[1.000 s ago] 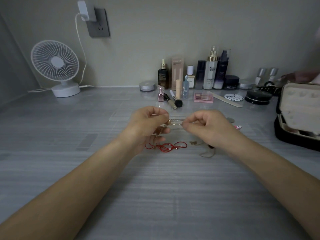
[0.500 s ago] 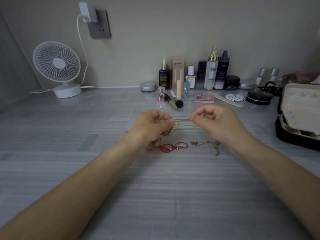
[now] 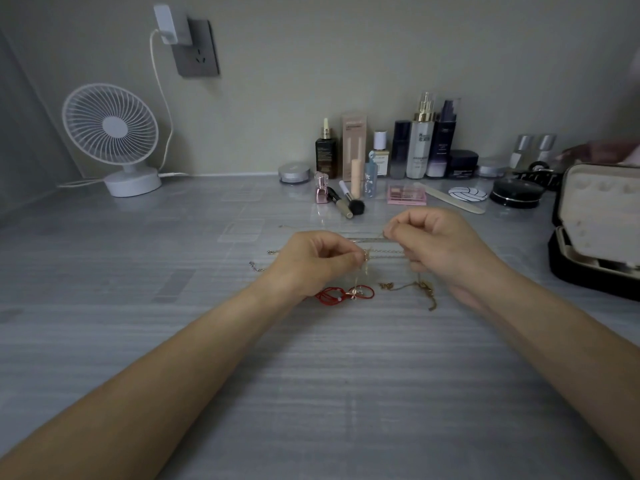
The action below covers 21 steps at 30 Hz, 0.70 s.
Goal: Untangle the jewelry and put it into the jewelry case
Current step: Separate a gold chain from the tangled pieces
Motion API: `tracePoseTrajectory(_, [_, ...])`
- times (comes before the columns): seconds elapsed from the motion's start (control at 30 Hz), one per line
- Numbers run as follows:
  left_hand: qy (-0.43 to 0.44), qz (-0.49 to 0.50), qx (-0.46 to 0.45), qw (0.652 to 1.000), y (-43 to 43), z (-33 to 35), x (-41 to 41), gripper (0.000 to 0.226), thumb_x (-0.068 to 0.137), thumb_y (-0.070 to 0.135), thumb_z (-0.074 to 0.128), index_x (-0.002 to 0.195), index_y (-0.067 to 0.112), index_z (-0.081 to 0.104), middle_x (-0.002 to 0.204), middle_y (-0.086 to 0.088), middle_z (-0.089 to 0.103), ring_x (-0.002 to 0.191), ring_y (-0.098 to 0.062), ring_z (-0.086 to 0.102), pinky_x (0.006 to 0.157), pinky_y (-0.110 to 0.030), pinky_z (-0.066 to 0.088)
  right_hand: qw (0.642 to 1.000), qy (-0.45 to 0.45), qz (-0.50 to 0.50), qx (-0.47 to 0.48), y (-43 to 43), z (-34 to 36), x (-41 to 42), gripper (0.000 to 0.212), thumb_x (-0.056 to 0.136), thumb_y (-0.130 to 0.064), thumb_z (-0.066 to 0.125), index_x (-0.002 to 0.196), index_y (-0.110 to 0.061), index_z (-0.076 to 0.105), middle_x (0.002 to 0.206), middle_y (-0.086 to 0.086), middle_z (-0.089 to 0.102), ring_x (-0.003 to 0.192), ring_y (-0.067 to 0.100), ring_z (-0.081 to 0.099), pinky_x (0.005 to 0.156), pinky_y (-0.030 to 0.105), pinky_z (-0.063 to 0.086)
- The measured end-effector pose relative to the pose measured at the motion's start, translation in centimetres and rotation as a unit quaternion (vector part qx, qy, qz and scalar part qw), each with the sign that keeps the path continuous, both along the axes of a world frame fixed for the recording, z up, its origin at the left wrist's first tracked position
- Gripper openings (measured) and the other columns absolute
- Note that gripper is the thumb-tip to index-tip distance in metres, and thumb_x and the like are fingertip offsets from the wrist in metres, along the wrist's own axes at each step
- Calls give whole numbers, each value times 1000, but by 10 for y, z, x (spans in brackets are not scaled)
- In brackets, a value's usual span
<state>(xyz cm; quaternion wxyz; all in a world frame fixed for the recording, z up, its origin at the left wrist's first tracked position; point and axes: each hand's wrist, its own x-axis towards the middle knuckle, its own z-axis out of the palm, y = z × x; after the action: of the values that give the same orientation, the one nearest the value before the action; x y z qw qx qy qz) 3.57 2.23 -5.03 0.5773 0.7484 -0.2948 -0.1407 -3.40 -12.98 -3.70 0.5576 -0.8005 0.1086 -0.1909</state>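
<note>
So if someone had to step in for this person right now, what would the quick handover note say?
Left hand: pinches the thin chains at a small tangle.
Right hand: pinches the same chains, which run stretched between the two hands.
On the table: a red cord bracelet and a gold chain lie apart, just below the hands.
The jewelry case stands open at the right edge; its contents cannot be made out.
Done: the red bracelet and the gold chain lie free.
Left: finish untangling the thin chains, then put every piece into the case.
</note>
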Motion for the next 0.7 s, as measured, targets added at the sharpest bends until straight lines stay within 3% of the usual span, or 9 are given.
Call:
tracePoseTrajectory(0.13, [-4,10,1,1000,0,0,0,13,83,13,67,71,18,66,61,4,55,44,2,43,43,-10,34,997,5,49,-65,1,2,-5,7,76,-23,73,75,-18,68,37,-19,49,37,-6,45,41,5,31])
tracePoseTrajectory(0.33, [-5,3,2,1000,1,0,2,16,81,10,68,68,18,63,63,-1,52,41,1,39,39,-11,32,984,21,69,-165,5,-2,-4,8,78,-18,72,70,-19,68,30,-14,37,33,3,36,41,11,27])
tracePoseTrajectory(0.47, [-13,-1,9,1000,0,-1,2,20,81,6,67,66,18,61,57,4,52,42,1,40,41,-12,34,983,51,67,-161,4,-7,0,14,79,-14,68,67,-19,63,32,-13,34,35,3,27,49,22,29])
tracePoseTrajectory(0.7, [-5,14,10,1000,2,1,7,21,83,0,61,67,14,57,39,13,48,37,1,40,38,-12,33,987,32,45,-154,-3,-1,-3,17,79,-7,64,67,-18,60,31,-12,33,33,4,25,46,22,27])
